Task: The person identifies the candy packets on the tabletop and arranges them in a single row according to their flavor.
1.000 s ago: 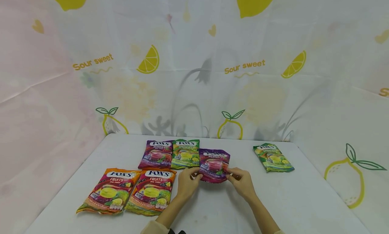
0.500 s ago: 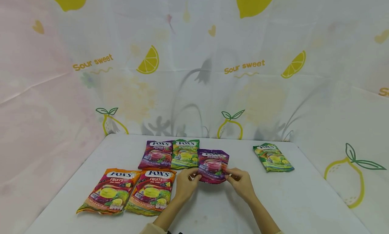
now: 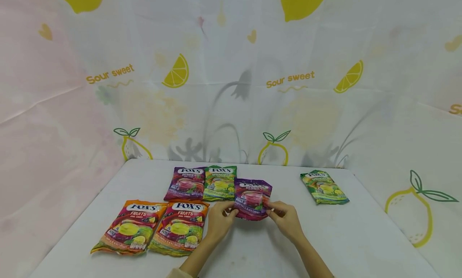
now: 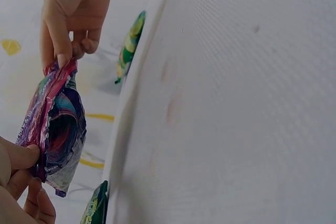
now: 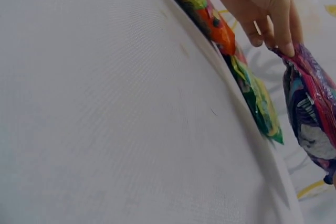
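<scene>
A purple candy bag labelled Fox's Berries [image 3: 252, 197] is held up off the white table between both hands, its printed front facing the head camera. My left hand [image 3: 218, 218] pinches its lower left corner between thumb and fingers. On the opposite side, my right hand [image 3: 286, 220] grips the lower right corner the same way. The left wrist view shows the bag [image 4: 65, 121] edge-on, pinched at both ends and clear of the tabletop. Only a sliver of the right hand shows in the right wrist view, while the left hand [image 5: 262, 6] appears at the top there.
Behind and left lie another purple Berries bag [image 3: 185, 184] and a green Spring Tea bag [image 3: 220, 184]. Two orange-red Fruits bags [image 3: 128, 228] [image 3: 180, 230] lie side by side at front left. Another green bag [image 3: 325, 187] lies at back right. A lemon-print cloth [image 3: 231, 109] hangs behind the table [image 3: 361, 242].
The held Berries bag has shifted slightly left and a little nearer the person, both hands moving with it. The other bags have not moved.
</scene>
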`<state>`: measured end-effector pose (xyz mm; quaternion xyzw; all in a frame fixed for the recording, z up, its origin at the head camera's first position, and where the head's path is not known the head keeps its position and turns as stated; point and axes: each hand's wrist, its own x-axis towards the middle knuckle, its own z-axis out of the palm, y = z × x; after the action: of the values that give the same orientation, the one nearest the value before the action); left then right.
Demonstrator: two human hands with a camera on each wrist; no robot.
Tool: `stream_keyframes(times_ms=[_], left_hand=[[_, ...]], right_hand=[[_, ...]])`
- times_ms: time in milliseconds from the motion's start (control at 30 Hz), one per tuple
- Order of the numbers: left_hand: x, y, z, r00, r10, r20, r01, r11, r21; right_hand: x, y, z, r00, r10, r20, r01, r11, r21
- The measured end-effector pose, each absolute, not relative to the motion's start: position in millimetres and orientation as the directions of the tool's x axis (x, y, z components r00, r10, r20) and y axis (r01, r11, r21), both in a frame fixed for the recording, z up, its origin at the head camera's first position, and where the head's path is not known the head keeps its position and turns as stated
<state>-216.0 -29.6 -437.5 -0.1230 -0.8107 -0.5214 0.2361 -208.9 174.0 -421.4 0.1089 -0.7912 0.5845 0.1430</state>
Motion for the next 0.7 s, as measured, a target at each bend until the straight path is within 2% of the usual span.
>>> stream_keyframes(times_ms=[300,700], left_hand=[[-212.6,-31.0,-438.0,-0.85,-0.043,0.525,0.456,0.436,0.775],[-207.8,-31.4,-437.4,-0.856,-0.044,0.515,0.446,0.441,0.779]], right_hand=[[-205.5,172.9,-421.3,-0.91,-0.023,0.414,-0.402,0.297,-0.866],[-200.4,171.6,-418.8,-0.912,-0.016,0.409,-0.394,0.3,-0.868]])
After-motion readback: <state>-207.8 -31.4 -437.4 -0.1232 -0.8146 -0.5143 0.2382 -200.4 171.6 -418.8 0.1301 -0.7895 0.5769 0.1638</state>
